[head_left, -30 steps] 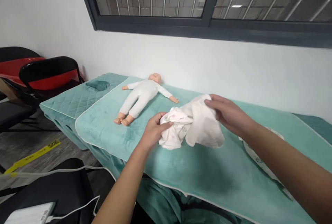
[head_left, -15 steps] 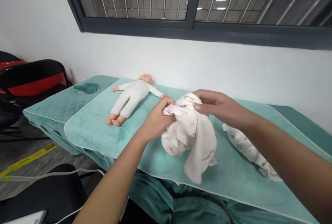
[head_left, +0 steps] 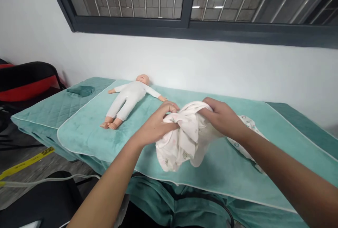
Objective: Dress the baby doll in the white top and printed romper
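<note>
1. With the left hand (head_left: 157, 124), pinching a fold of the white printed cloth (head_left: 182, 140) between thumb and fingers.
2. With the right hand (head_left: 223, 117), gripping the same cloth at its upper right edge, with fingertips sunk into the folds; cannot tell how firmly.
3. Held up over the teal mat (head_left: 84, 122), bunched between both hands and draping in loose creases; cannot tell whether touching the mat at the lowest hem.
4. Judging by the drape, probably light, limp and soft, unlikely to slip or break, but prone to twisting and collapsing. Best taken by the thicker upper edge, with both hands apart, rather than by the loose lower folds.
5. Near the right wrist, lying on the mat and partly hidden: a patterned bundle (head_left: 249, 120).
6. Farther left, lying face up with arms spread: a white-suited doll (head_left: 132, 92).
7. Beyond, above the bed: a dark window frame (head_left: 186, 25).
</note>
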### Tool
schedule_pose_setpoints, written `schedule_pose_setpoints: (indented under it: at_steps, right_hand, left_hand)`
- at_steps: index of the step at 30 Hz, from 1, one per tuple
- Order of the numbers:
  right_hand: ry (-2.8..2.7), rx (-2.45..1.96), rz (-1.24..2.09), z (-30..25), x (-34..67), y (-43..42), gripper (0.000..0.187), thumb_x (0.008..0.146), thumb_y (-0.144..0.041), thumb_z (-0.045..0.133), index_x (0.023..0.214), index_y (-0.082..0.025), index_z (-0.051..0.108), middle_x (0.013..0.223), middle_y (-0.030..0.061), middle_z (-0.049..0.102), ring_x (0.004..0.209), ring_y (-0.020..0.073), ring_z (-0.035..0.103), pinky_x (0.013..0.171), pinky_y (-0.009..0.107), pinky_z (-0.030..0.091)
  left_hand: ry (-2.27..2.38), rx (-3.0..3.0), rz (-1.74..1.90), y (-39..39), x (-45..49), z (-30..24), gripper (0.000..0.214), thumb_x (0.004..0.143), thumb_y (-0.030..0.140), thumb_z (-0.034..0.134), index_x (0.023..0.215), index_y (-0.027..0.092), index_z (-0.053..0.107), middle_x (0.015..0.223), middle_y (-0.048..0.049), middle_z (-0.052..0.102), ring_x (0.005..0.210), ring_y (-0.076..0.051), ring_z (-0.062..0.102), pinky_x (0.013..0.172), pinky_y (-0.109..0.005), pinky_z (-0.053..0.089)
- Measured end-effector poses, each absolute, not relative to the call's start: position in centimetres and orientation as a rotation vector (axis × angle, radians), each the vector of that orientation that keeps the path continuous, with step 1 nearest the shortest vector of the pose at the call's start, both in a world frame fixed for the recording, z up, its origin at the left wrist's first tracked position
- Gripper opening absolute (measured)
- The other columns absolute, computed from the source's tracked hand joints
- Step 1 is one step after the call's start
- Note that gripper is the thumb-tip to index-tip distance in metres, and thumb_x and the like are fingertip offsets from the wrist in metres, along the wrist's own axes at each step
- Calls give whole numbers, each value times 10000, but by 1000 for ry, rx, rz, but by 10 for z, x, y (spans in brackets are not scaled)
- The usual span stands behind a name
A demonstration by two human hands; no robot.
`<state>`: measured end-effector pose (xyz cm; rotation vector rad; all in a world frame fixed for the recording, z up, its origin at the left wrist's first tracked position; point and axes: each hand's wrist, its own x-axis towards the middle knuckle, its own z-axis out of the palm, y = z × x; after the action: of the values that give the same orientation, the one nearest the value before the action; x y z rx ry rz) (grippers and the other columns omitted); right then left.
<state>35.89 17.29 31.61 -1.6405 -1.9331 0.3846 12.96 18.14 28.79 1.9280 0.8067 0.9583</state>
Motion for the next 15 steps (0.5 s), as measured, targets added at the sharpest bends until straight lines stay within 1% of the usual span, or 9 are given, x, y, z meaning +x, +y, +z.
schedule_pose_setpoints:
  at_steps: [1, 2, 3, 5, 7, 9, 11, 13, 15]
  right_hand:
    - [-1907, -1600, 453, 316, 355, 170, 243, 855, -401, 481, 724, -197, 503, 703, -30, 543, 665, 123, 480, 595, 228, 353]
    - [-1885, -1562, 511, 316, 352, 166, 248, 854, -405, 484, 722, -196, 499, 704, -33, 531, 663, 118, 476, 591, 224, 354]
    - [-1868, -1529, 555, 316, 349, 164, 234, 852, -397, 489, 734, -196, 507, 714, -35, 530, 663, 114, 477, 587, 220, 355]
    - [-1858, -1478, 592, 316, 347, 160, 173, 845, -359, 496, 786, -203, 541, 753, -36, 555, 673, 111, 491, 587, 216, 358]
    - [-1876, -1465, 550, 317, 348, 159, 124, 829, -329, 514, 829, -212, 556, 777, -33, 578, 674, 112, 497, 583, 218, 350]
    - [-1907, -1505, 402, 320, 351, 160, 87, 797, -295, 543, 831, -216, 548, 744, -33, 574, 643, 112, 477, 572, 224, 323]
    - [-1927, -1593, 179, 323, 355, 162, 73, 762, -262, 567, 791, -215, 519, 666, -37, 536, 592, 112, 428, 558, 234, 279]
    - [-1925, -1694, -3, 326, 356, 164, 101, 754, -255, 574, 747, -214, 482, 604, -38, 491, 557, 115, 380, 551, 248, 241]
    - [-1921, -1791, -52, 328, 355, 165, 160, 788, -311, 568, 721, -214, 459, 579, -32, 474, 544, 122, 360, 551, 258, 223]
  left_hand:
    - [762, 1905, 977, 181, 132, 286, 162, 787, 249, 616, 859, 197, 481, 1275, -56, 505, 1190, -216, 476, 983, -339, 383]
    - [723, 1887, 965, 181, 133, 284, 164, 789, 259, 622, 853, 194, 486, 1334, -59, 474, 1240, -225, 452, 1017, -350, 368]
    - [692, 1874, 920, 180, 135, 283, 158, 792, 264, 620, 848, 192, 490, 1332, -58, 477, 1229, -225, 463, 1010, -346, 376]
    - [673, 1861, 803, 178, 137, 284, 140, 806, 270, 605, 842, 191, 495, 1161, -42, 549, 1054, -191, 537, 895, -305, 426]
    - [730, 1874, 766, 176, 137, 289, 133, 817, 281, 596, 842, 191, 501, 959, -4, 556, 874, -153, 534, 766, -263, 423]
    - [849, 1936, 815, 174, 137, 295, 136, 825, 291, 597, 818, 189, 507, 866, 20, 534, 806, -136, 505, 711, -247, 392]
    - [972, 2021, 877, 172, 137, 301, 139, 829, 284, 597, 787, 187, 508, 824, 32, 530, 778, -127, 490, 687, -244, 367]
    - [1060, 2079, 927, 170, 137, 305, 151, 824, 264, 601, 755, 185, 493, 770, 43, 518, 731, -117, 471, 656, -244, 342]
    - [1135, 2073, 1039, 170, 139, 306, 168, 815, 239, 605, 738, 184, 466, 732, 49, 499, 696, -111, 452, 642, -243, 329]
